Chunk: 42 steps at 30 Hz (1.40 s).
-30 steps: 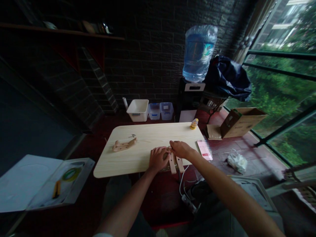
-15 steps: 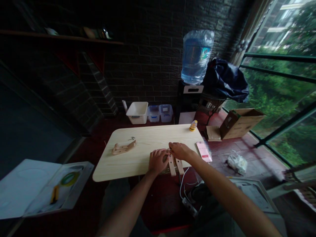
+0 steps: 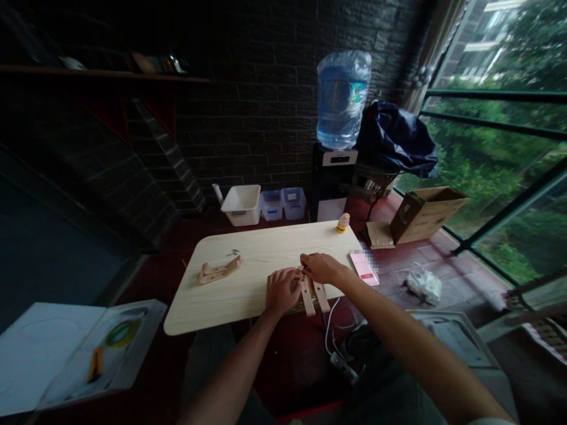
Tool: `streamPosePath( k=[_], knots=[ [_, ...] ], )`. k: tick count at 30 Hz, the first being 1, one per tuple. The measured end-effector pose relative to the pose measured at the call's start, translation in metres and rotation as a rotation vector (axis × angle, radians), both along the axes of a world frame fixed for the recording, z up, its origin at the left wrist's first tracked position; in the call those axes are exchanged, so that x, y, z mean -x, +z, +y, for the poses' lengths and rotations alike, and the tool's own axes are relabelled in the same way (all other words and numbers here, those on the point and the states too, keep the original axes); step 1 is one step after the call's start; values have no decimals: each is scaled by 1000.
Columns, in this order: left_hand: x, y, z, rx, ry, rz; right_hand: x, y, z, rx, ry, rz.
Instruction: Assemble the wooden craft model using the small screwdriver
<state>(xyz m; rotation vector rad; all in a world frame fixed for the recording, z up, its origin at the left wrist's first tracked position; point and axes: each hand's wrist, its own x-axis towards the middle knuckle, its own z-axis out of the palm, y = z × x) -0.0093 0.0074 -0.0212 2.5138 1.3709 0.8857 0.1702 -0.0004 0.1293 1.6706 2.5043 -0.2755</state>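
Note:
At the front edge of the pale table [image 3: 257,248], my left hand [image 3: 283,290] is closed on the left side of a wooden piece [image 3: 307,296] with two bars jutting toward me. My right hand [image 3: 319,268] pinches at the far end of the same piece, its fingertips close to the left ones. What lies between the fingertips is too small to make out. A second wooden assembly [image 3: 219,271] lies at the table's left, with small dark metal bits [image 3: 233,252] just behind it.
A yellow-capped bottle [image 3: 342,223] stands at the back right corner, and a pink-screened phone [image 3: 364,268] lies on the right edge. An open white case [image 3: 150,330] is at the lower left. A white cable [image 3: 328,324] hangs below the front edge.
The view has shifted slightly, moving the room's objects a little left in the picture. Both hands keep nearly the same hold on the wooden piece.

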Motion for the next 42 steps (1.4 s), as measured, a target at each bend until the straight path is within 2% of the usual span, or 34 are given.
streamPosePath(
  k=[9, 15, 23, 28, 37, 42],
  knots=[
    [-1, 4, -4, -1, 17, -4, 10, 2, -3, 2, -89, -32],
    [0, 4, -4, -14, 8, 18, 6, 3, -5, -6, -37, 7],
    [-1, 1, -3, 2, -7, 23, 8, -10, -1, -24, 45, -53],
    [-1, 1, -4, 8, -7, 21, 11, -11, 2, -9, 5, -84],
    [1, 4, -6, 22, 7, 11, 13, -1, -3, -4, 7, -109],
    [2, 6, -5, 13, -3, 13, 15, -5, -5, -39, 16, -126]
  ],
)
